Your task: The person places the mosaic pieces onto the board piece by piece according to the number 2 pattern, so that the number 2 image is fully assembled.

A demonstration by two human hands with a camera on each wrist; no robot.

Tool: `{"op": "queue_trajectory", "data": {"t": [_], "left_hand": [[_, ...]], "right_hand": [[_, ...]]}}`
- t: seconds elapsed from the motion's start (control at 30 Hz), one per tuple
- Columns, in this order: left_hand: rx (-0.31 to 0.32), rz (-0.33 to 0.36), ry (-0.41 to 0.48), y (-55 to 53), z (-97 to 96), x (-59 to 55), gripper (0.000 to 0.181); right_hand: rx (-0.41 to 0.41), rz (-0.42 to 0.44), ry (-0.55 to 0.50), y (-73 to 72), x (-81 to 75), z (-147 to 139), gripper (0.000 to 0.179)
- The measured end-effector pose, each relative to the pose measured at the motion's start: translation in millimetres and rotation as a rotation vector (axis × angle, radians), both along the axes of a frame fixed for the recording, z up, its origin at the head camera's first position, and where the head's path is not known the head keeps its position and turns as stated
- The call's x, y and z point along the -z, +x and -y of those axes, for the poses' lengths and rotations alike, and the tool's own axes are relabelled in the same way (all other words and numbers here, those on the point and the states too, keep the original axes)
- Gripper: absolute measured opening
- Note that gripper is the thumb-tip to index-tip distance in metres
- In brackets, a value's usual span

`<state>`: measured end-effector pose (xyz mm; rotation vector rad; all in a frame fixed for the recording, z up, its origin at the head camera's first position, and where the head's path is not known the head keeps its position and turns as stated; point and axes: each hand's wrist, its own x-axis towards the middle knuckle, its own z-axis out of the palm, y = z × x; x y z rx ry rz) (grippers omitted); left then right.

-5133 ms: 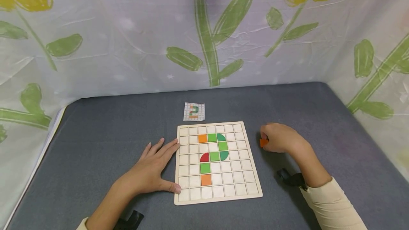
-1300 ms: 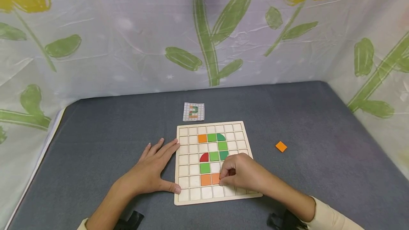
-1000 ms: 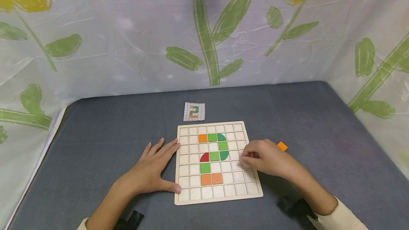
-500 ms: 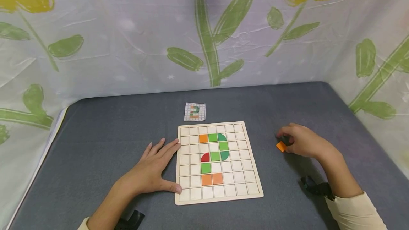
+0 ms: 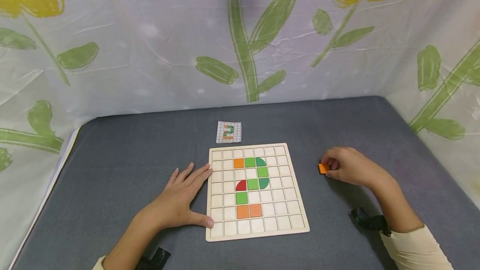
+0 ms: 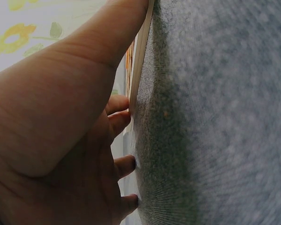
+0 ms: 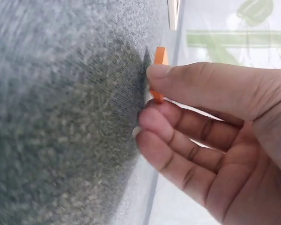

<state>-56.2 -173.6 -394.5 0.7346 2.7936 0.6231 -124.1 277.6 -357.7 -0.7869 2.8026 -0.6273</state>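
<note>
Between thumb and fingers my right hand point(image 5: 350, 166) pinches an orange square tile point(image 5: 323, 168), to the right of the grid board. The right wrist view shows the same orange tile point(image 7: 160, 56) on edge, close over the cloth, partly covered by the thumb. Spread fingers of my left hand point(image 5: 180, 201) touch the left edge of the wooden grid board point(image 5: 279, 222). On the board lie green tiles point(image 5: 241, 198), a red quarter-round tile point(image 5: 241, 185), dark green quarter-round tiles point(image 5: 264, 183), and orange tiles point(image 5: 256, 210), two of them side by side in a lower row.
Behind the board lies a small printed card point(image 5: 228, 131) with a coloured grid pattern. A dark grey cloth point(image 5: 150, 136) covers the table. A pale flowered curtain point(image 5: 157, 53) hangs along the back and sides.
A second orange tile has been set beside the first in the board's lower row. My right hand has gone back right, taken hold of another orange tile and drawn it slightly left. My left hand stays put.
</note>
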Motion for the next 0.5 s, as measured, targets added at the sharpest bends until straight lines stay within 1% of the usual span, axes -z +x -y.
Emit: {"op": "queue_trajectory", "data": {"t": [0.17, 0.33, 0.5], "left_hand": [[0.002, -0.005, 0.002, 0.3, -0.1, -0.4, 0.123], [0.000, -0.018, 0.005, 0.6, -0.6, -0.2, 0.123], [-0.002, -0.014, -0.002, 0.4, -0.4, 0.0, 0.124]], "right_hand": [[0.009, 0.063, -0.123, -1.0, 2.7, 1.8, 0.021], [0.010, 0.180, -0.286, -4.3, 10.9, 0.4, 0.023], [-0.004, 0.283, -0.404, -7.6, 16.5, -4.2, 0.025]]}}
